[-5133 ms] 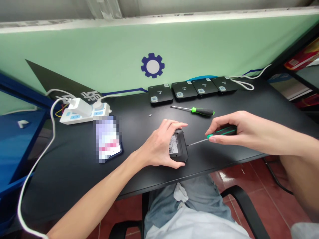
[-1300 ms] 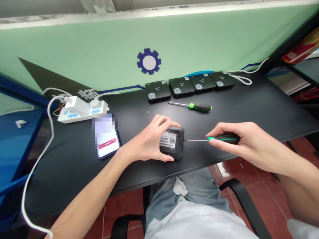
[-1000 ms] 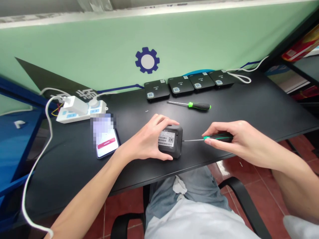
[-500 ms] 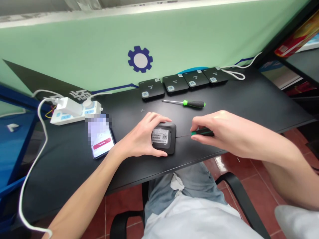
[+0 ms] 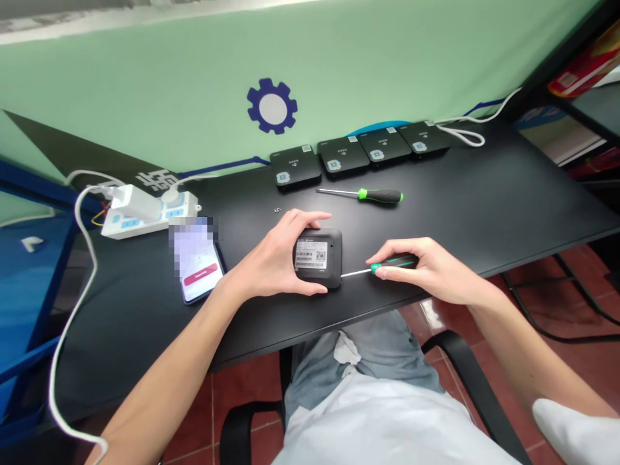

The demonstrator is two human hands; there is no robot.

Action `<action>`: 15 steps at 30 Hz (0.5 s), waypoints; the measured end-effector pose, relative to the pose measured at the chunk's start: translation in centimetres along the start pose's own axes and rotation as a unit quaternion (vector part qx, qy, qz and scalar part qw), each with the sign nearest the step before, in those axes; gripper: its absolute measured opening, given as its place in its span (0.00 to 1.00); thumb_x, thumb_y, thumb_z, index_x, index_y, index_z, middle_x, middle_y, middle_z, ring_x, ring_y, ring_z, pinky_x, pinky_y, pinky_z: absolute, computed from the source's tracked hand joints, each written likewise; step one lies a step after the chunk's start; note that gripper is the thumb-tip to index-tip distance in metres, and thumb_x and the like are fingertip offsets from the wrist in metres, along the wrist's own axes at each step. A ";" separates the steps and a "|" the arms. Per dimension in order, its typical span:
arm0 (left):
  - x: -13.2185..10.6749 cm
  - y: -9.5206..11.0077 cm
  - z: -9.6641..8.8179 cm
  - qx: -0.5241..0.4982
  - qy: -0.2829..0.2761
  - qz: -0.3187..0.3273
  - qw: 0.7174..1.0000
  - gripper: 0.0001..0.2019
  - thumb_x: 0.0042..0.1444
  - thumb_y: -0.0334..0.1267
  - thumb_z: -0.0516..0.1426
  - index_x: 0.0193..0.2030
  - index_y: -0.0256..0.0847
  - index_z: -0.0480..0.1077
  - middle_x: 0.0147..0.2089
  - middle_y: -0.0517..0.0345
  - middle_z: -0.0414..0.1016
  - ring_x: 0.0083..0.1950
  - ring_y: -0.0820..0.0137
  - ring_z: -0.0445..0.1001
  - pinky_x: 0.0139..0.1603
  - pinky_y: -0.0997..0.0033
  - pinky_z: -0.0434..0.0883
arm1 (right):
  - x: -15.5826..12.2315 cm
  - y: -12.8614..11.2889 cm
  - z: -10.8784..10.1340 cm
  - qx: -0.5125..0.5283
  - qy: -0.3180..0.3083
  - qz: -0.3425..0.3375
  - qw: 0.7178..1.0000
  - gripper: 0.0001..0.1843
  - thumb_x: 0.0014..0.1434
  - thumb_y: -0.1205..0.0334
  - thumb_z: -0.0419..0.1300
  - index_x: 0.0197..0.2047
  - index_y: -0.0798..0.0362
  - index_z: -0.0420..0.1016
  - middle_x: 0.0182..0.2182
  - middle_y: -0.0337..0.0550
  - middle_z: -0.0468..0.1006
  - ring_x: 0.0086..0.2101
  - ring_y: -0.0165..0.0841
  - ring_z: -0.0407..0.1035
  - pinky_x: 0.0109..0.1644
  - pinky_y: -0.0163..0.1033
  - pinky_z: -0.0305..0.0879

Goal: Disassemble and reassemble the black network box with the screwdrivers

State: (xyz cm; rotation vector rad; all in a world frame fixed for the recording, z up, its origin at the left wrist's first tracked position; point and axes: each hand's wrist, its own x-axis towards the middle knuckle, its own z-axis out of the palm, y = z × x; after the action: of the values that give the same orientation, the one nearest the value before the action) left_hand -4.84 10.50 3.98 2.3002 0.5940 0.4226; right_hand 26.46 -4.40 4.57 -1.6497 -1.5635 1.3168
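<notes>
A small black box-shaped device [image 5: 334, 261] with a white printed label lies on the black table, label side up. My left hand [image 5: 278, 258] grips it from the left, thumb along the near edge and fingers along the far edge. In my right hand [image 5: 426, 265] is a screwdriver [image 5: 394, 263] with a green and black handle. Its thin metal shaft points left, and the tip meets the device's right side near the front corner. Whether the tip is wedged into a seam cannot be made out.
Farther back lies a second screwdriver [image 5: 380, 196], green and black, beside tiny screws [image 5: 278, 210]. Several similar black devices [image 5: 295, 168] line the wall. At left are a phone [image 5: 201, 274] with its screen lit and a white power strip [image 5: 145, 219] with a cable.
The screwdriver in my right hand has shifted toward the front corner of the device, and its shaft now shows clearly. My right wrist has dropped lower. The left hand keeps its hold.
</notes>
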 end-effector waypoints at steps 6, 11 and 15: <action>0.1 0.0 0.2 -0.005 0.010 -0.002 1.000 0.56 0.51 0.53 0.83 0.82 0.51 0.63 0.70 0.46 0.74 0.70 0.47 0.78 0.76 0.45 0.76 | -0.8 0.1 -0.7 0.006 0.013 0.012 1.000 0.21 0.67 0.36 0.75 0.48 0.45 0.93 0.47 0.42 0.92 0.46 0.42 0.82 0.49 0.41 0.72; 0.2 0.0 0.5 -0.006 0.019 -0.007 1.000 0.57 0.50 0.54 0.83 0.82 0.51 0.63 0.69 0.45 0.74 0.70 0.46 0.78 0.76 0.43 0.76 | -1.3 0.2 -0.1 0.040 0.026 0.038 0.998 0.22 0.65 0.35 0.77 0.46 0.45 0.92 0.43 0.41 0.90 0.43 0.40 0.80 0.46 0.40 0.72; 0.3 0.2 0.8 0.022 0.024 -0.006 0.999 0.54 0.54 0.53 0.80 0.82 0.49 0.62 0.71 0.43 0.74 0.73 0.43 0.75 0.76 0.40 0.74 | -1.7 -0.6 0.3 0.057 0.058 0.044 0.996 0.24 0.63 0.33 0.78 0.45 0.46 0.92 0.39 0.42 0.89 0.40 0.39 0.78 0.46 0.41 0.73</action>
State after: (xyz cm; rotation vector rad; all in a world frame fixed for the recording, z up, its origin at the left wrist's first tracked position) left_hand -4.20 10.11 3.60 2.3319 0.6467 0.4636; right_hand 26.17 -5.95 5.43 -1.7088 -1.3377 1.3057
